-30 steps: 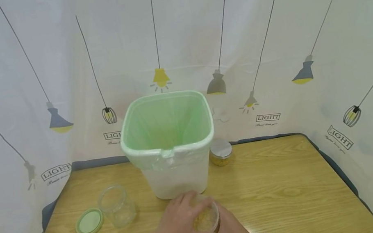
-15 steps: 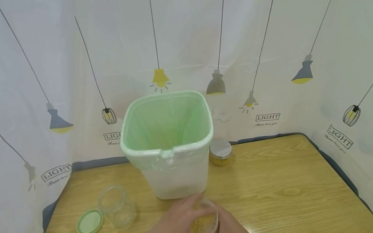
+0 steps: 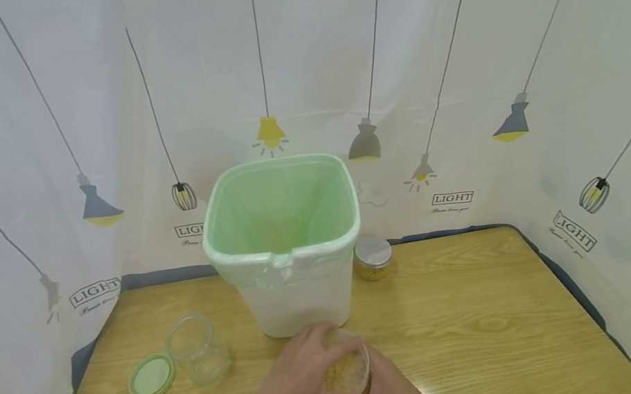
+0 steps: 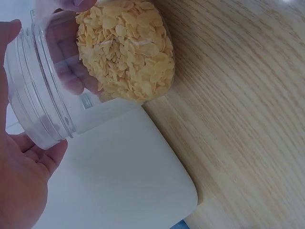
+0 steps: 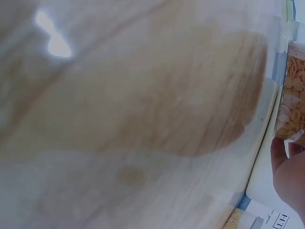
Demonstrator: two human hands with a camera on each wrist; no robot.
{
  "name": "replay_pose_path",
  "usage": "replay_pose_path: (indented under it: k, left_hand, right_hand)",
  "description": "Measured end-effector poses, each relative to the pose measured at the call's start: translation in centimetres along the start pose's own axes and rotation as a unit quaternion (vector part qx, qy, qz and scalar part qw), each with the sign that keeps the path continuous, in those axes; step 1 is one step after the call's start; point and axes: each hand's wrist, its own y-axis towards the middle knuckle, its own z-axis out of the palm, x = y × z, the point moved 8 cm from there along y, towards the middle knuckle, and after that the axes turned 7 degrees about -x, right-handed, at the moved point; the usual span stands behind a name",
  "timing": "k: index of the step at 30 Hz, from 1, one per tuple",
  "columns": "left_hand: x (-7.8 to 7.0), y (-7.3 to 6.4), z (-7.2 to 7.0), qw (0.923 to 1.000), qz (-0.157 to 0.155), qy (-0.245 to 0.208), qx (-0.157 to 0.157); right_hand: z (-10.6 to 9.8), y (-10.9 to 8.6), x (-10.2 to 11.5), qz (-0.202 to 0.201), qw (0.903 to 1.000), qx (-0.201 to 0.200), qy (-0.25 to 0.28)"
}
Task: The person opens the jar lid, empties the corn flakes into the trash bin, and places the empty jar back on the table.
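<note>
A clear plastic jar (image 3: 346,371) of pale yellow flakes is between both hands, just in front of the bin. My left hand (image 3: 300,379) grips its clear lid (image 4: 35,86) from above, thumb and fingers spread around the rim. Around the jar's lower body my right hand (image 3: 393,391) is wrapped, and its fingers show through the plastic in the left wrist view. The flakes (image 4: 128,50) fill the bottom part of the jar. At the right edge of the right wrist view, the jar shows only in part.
A white bin (image 3: 298,298) with a green liner stands behind the hands. To the left are a lidless see-through jar (image 3: 201,358) and a green round lid (image 3: 152,377). A silver-lidded jar (image 3: 373,257) stands right of the bin on the wooden table (image 3: 476,316).
My left hand turned on the lid, its fingers dipping toward me half a second ago, then returning forward. The right hand stays around the jar, which has barely moved.
</note>
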Motion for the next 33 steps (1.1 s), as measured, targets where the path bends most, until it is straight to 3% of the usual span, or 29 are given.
replay_pose_path:
  k: [15, 24, 33]
  left_hand:
    - [-0.4, 0.5, -1.1, 0.9989, 0.017, 0.03, -0.033]
    - [-0.6, 0.7, -2.6, 0.9994, 0.006, 0.027, -0.019]
    - [0.8, -0.4, -3.0, 0.9997, -0.015, 0.018, -0.012]
  right_hand:
    - [0.2, 0.0, 0.3, 0.0, 0.9996, 0.009, 0.025]
    - [0.1, 0.2, 0.5, -0.016, 0.9993, 0.012, 0.03]
    - [-0.3, 0.2, -0.4, 0.014, 0.9999, -0.008, -0.005]
